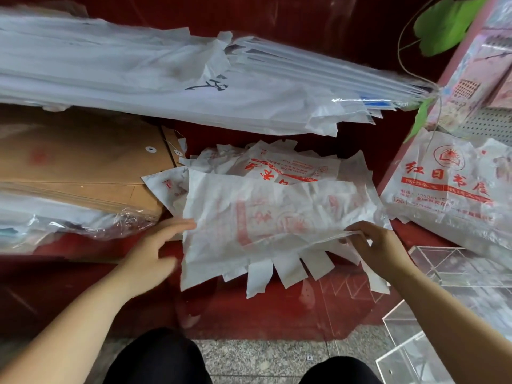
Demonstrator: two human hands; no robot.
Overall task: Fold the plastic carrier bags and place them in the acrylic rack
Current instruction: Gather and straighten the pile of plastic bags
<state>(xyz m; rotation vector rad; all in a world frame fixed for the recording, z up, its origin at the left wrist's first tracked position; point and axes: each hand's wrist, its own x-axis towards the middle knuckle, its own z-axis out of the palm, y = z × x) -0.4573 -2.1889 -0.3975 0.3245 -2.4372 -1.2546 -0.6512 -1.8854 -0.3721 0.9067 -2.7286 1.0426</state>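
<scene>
A stack of white plastic carrier bags [277, 217] with red print lies on the red counter [277, 314], handles hanging over toward me. My right hand [374, 245] pinches the right edge of the top bag and lifts it a little. At the stack's left edge is my left hand [158, 250], fingers straight, fingertips touching the top bag. The clear acrylic rack [443, 267] stands at the right, its lower part reaching down past the counter's edge.
Brown envelopes [83, 167] in wrap lie at the left. A long bundle of white bags [166, 79] runs across the back. Another printed bag pile [448, 187] sits at the right, beside a pink shelf post [457, 59]. Below are grey floor tiles [263, 358] and my knees.
</scene>
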